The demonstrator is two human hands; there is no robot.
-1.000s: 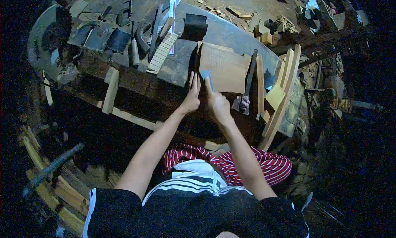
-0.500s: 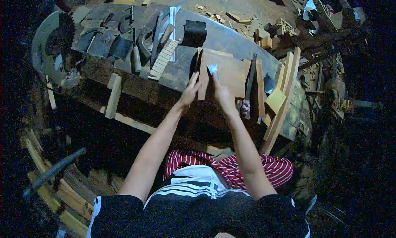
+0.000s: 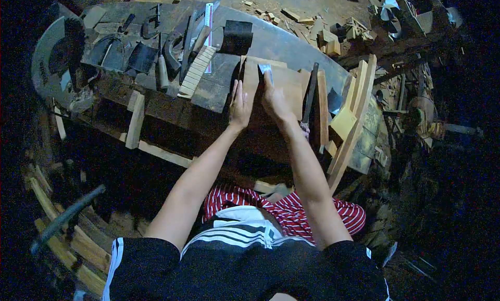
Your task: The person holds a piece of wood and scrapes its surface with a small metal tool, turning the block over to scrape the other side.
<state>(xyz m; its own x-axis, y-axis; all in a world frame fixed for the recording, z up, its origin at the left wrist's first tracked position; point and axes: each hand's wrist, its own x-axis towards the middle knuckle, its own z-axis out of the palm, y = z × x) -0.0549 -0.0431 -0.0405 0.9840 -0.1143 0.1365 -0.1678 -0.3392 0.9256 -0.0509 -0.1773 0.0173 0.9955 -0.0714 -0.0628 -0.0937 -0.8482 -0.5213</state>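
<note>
A flat wooden board [image 3: 278,84] lies at the near edge of the workbench [image 3: 281,38]. My right hand [image 3: 276,101] is closed around a small shiny flat blade [image 3: 265,71], index finger stretched along it, over the board's left part. My left hand [image 3: 240,109] is at the board's left edge, fingers stretched out and close together, seemingly touching its side. Part of the board's near edge is hidden by my right hand and by shadow.
Left on the bench are a slatted wooden strip [image 3: 198,71], a white ruler [image 3: 209,35], a handled tool [image 3: 162,71] and dark curved sheets [image 3: 237,38]. A dark bar [image 3: 311,92] and long wood strips [image 3: 359,113] stand right. A large toothed disc [image 3: 49,66] is far left.
The view has shifted slightly, moving the bench up and left. My right hand has moved closer to my left hand with the blade, toward the board's left side.
</note>
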